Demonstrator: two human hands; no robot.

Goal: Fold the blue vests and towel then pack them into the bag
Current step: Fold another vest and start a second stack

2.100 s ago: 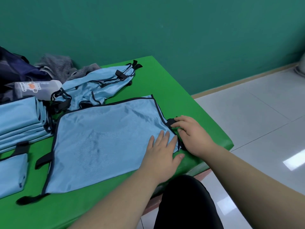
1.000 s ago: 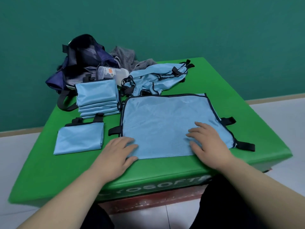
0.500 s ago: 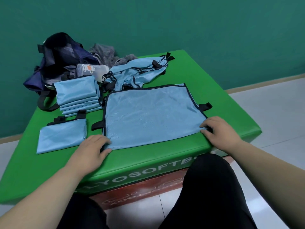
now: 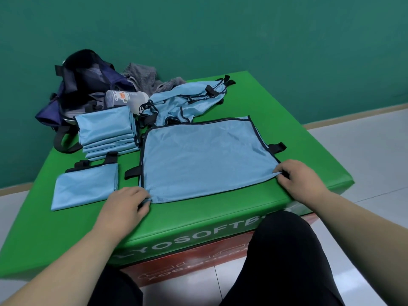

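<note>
A light blue vest [image 4: 205, 157] with black trim and straps lies flat in the middle of the green padded table [image 4: 298, 120]. My left hand [image 4: 128, 205] pinches its near left corner. My right hand [image 4: 299, 178] pinches its near right corner. A stack of folded blue vests [image 4: 106, 131] sits to the left, and one folded vest [image 4: 86, 186] lies in front of that stack. Unfolded blue vests [image 4: 185, 100] are heaped behind the flat one. A dark blue bag [image 4: 81, 85] stands open at the far left, with a grey towel [image 4: 145, 78] crumpled beside it.
A clear plastic bottle [image 4: 125, 99] lies between the bag and the vest heap. The table's front edge is just past my hands, above my dark-trousered legs [image 4: 284, 261]. A teal wall stands behind, and pale tiled floor [image 4: 371, 151] lies to the right.
My hands slid from the flat vest's surface to its two near corners and closed on them. The camera swung left and pulled back, bringing the bag and folded stack into view.
</note>
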